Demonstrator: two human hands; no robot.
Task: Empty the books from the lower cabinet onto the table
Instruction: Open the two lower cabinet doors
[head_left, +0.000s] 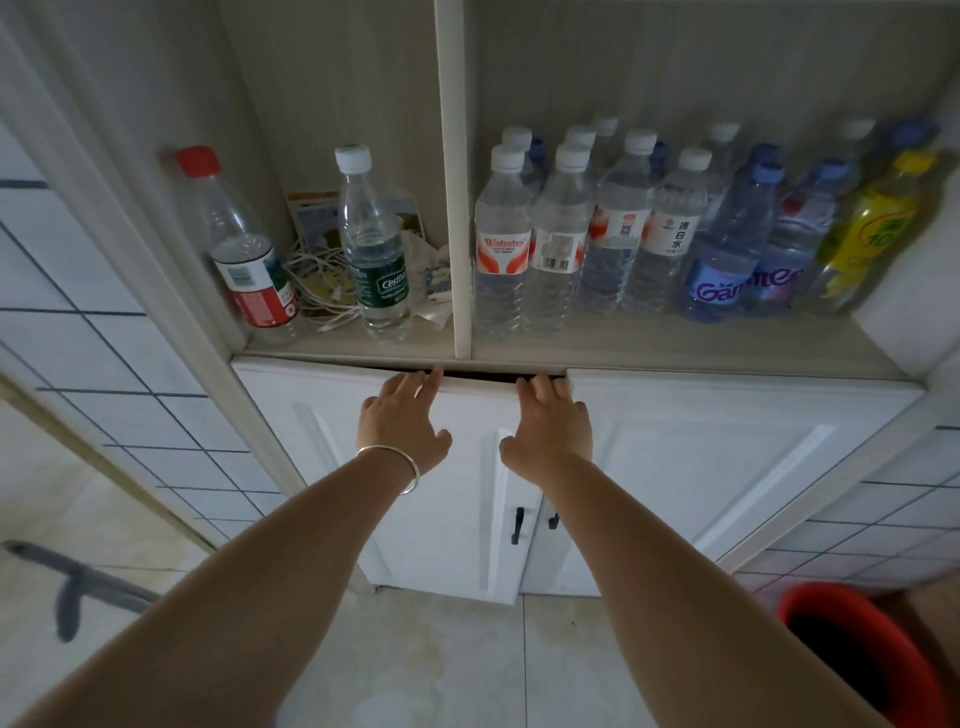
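Far left: tiled wall, mop-like tool lying on the floor, out of the way. Upper open shelf, left bay: red-capped bottle, green-label bottle, tangle of white cables pushed behind them; storage clutter, not part of the job. Right bay: packed rows of water bottles, yellow drink bottle at the end.

Below, lower cabinet: left door tipped slightly outward at the top edge, dark gap showing under the shelf. Left hand, bangle at the wrist, spread flat on the door face, fingers reaching up to the top edge, holding nothing; probably hooking the edge to swing it open instead of using the black handle lower down. Right hand also wide and flat, fingertips curled over the same top edge at the gap, holding nothing. Right door looks shut. Red bucket bottom right on the floor.

Books not visible: presumably behind the doors, cannot confirm. Desk not in view. Judged step: opening the cabinet, 0 books out so far.
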